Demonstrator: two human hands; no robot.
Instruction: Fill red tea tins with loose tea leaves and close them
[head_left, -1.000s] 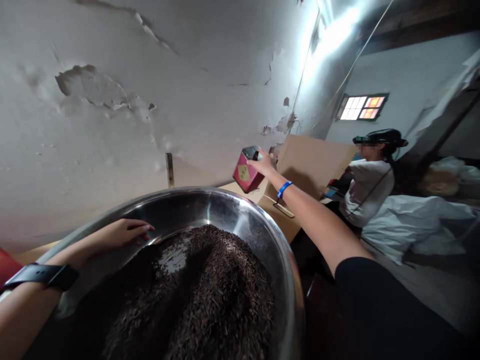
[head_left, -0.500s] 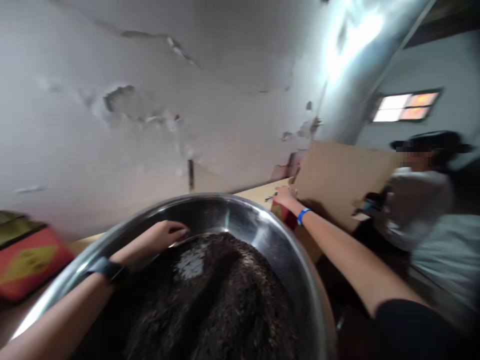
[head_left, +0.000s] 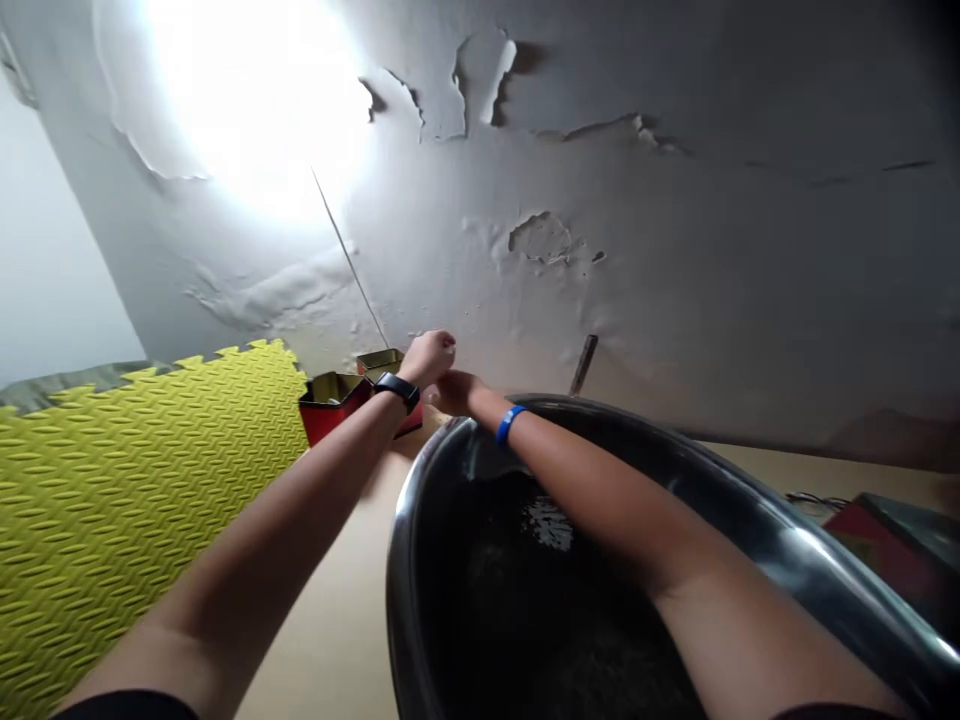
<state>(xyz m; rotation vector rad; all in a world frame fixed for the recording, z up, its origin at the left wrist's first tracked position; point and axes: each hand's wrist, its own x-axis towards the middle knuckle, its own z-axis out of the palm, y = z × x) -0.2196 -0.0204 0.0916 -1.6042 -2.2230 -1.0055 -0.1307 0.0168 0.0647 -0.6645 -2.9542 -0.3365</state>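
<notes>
My left hand (head_left: 427, 357), with a black watch on its wrist, reaches past the far left rim of a large metal basin (head_left: 409, 510). Its fingers are curled in; whatever they hold is hidden. Just right of it and partly behind, my right hand (head_left: 456, 392) with a blue wristband crosses over the basin. The right fingers look bent, and their tips are mostly covered. Both hands are close to the red tins (head_left: 330, 412), which are open at the top. Dark, loose soil-like material (head_left: 570, 610) lies in the basin, with a pale patch (head_left: 549, 523) on it.
A yellow textured foam mat (head_left: 165, 470) stands at left. The basin rests on a light tabletop (head_left: 330, 610) against a peeling wall (head_left: 450, 200). A dark upright stick (head_left: 583, 365) leans behind the basin. Another red box (head_left: 885, 550) sits at right.
The view has swung left. My right hand has left the red box at right and come across the basin to join my left hand, which has moved out beyond the rim by the tins.
</notes>
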